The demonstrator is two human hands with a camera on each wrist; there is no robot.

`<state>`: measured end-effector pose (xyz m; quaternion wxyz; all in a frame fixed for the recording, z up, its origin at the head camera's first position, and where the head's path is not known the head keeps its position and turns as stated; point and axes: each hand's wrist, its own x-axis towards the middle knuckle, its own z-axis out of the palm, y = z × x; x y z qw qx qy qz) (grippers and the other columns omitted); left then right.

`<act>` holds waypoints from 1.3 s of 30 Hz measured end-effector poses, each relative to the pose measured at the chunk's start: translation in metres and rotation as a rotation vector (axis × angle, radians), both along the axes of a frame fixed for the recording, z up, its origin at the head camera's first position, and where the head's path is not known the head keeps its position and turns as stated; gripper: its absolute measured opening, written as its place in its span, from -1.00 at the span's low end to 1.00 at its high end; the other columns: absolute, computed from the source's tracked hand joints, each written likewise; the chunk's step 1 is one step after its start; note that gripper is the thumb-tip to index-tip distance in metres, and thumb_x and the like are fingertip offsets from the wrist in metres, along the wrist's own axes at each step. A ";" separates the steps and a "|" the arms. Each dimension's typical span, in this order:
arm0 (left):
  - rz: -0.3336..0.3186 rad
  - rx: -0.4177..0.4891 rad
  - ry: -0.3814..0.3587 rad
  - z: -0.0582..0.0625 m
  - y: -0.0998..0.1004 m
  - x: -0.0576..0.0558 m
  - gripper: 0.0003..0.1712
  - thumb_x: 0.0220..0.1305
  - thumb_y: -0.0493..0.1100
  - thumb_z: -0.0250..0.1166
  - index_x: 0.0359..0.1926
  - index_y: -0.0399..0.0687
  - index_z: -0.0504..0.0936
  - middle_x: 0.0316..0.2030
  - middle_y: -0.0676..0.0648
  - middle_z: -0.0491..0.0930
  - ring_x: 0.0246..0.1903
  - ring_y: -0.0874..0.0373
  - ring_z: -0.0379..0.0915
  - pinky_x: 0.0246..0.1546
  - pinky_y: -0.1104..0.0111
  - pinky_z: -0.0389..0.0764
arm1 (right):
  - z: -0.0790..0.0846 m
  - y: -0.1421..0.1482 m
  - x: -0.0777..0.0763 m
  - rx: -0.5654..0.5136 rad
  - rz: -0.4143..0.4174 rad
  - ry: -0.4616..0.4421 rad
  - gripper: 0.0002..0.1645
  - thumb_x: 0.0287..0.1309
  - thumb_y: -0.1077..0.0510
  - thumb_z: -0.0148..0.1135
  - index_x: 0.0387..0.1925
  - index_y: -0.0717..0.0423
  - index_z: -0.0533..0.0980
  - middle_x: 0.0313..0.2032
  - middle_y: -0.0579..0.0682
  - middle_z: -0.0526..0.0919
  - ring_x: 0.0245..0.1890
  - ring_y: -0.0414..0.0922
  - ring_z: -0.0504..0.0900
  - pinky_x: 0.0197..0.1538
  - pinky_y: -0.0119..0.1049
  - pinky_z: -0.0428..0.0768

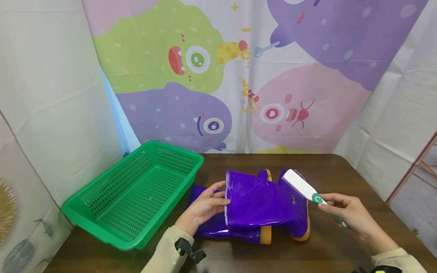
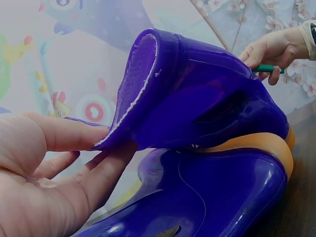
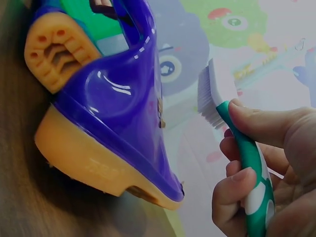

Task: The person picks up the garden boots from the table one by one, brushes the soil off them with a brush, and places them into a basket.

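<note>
A purple rain boot [image 1: 259, 201] with an orange sole lies on its side across a second purple boot [image 1: 228, 232]. My left hand [image 1: 205, 204] pinches the rim of the upper boot's opening, thumb on one side and fingers on the other, as the left wrist view shows. In my right hand [image 1: 351, 214] is a scrub brush [image 1: 300, 185] with a white head and a green and white handle. Its white bristles [image 3: 207, 101] face the boot, and the right wrist view shows a gap between them and the foot part [image 3: 113, 94].
A green perforated plastic basket [image 1: 136, 201] stands on the brown table [image 1: 321, 254], left of the boots. Behind the table hangs a cartoon-printed curtain [image 1: 239, 125], with pale cloths at both sides.
</note>
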<state>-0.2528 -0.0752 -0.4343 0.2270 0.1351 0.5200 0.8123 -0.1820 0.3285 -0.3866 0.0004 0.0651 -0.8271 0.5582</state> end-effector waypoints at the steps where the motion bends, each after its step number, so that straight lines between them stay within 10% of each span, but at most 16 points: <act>1: 0.003 0.002 0.001 0.000 0.000 0.000 -0.22 0.25 -0.58 0.10 0.46 -0.34 0.08 -0.12 -0.10 0.63 -0.22 0.11 0.63 -0.14 0.27 0.65 | 0.000 -0.002 0.001 -0.001 0.000 -0.005 -0.73 0.27 0.22 0.31 -0.07 -0.17 0.71 -0.47 -0.17 0.56 -0.69 -0.32 0.33 -0.64 -0.40 0.43; 39: 0.015 0.096 0.020 0.009 0.004 0.004 -0.22 0.27 -0.60 0.02 0.48 -0.36 0.02 -0.12 -0.06 0.65 -0.25 0.17 0.66 -0.17 0.33 0.67 | -0.013 -0.015 0.013 -0.029 0.063 -0.007 -0.75 0.26 0.33 0.26 -0.10 0.06 0.72 -0.26 -0.22 0.76 -0.75 -0.30 0.19 -0.70 -0.39 0.29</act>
